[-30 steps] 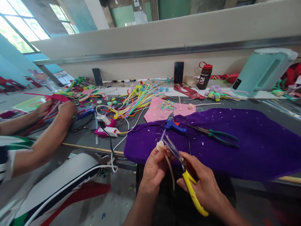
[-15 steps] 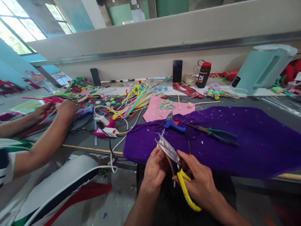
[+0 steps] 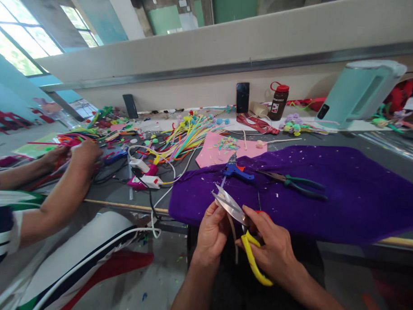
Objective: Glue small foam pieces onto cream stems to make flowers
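Left hand: the person's left hand (image 3: pixel 211 235), just in front of the desk's front edge, pinches a small cream piece with a thin pale stem (image 3: pixel 234 237) between thumb and fingers; the stem hangs down and the head is partly hidden by blades.
Right hand: the person's right hand (image 3: pixel 273 239) is curled round metal scissors with yellow handles (image 3: pixel 252 258), the blades slightly parted across the cream head; whether they touch it, I cannot tell.
Cloth: a deep purple fabric (image 3: pixel 347 191) covers part of the dark grey desk (image 3: pixel 113 190) and reaches over its front edge.
On the cloth: a blue glue gun (image 3: pixel 239 173) near its left end, and just right of that, pliers with dark green handles (image 3: pixel 305 185).
Behind: a pink sheet (image 3: pixel 209 151) bearing pastel scraps (image 3: pixel 226 144).
Back edge: a dark bottle with a red lid (image 3: pixel 278 104); towards the right, a mint-green kettle (image 3: pixel 360 97).
Left side: a co-worker's hand (image 3: pixel 86 155) above the desk.
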`<state>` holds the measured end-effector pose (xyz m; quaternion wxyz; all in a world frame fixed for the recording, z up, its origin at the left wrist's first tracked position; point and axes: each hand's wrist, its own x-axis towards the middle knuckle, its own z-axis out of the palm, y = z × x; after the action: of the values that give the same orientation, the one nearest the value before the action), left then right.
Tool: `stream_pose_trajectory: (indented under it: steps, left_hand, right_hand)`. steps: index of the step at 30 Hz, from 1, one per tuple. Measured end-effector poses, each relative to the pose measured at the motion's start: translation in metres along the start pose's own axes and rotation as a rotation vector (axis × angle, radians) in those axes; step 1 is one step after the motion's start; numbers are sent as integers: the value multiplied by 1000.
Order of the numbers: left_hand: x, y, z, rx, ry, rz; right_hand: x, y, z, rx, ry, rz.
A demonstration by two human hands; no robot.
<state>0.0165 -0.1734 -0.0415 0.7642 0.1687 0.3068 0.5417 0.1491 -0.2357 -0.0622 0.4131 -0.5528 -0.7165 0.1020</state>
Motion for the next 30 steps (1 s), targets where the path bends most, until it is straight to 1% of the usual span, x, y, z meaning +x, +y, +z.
stream_pose_trajectory:
  steps: [7, 13, 19, 26, 30]
  left_hand:
    - [0, -1, -1, 14, 6, 20]
    - [1, 0, -3, 68, 21, 33]
    - [2, 4, -6, 93, -11, 31]
    - [0, 7, -8, 135, -22, 42]
    - [0, 7, -8, 136, -23, 40]
  right_hand:
    - [0, 1, 0, -21, 18, -21]
    - [0, 3, -1, -12, -4, -32]
    - [-2, 3, -2, 2, -45, -13]
    - [-3, 3, -2, -2, -23, -48]
    - [-4, 4, -1, 1, -40, -40]
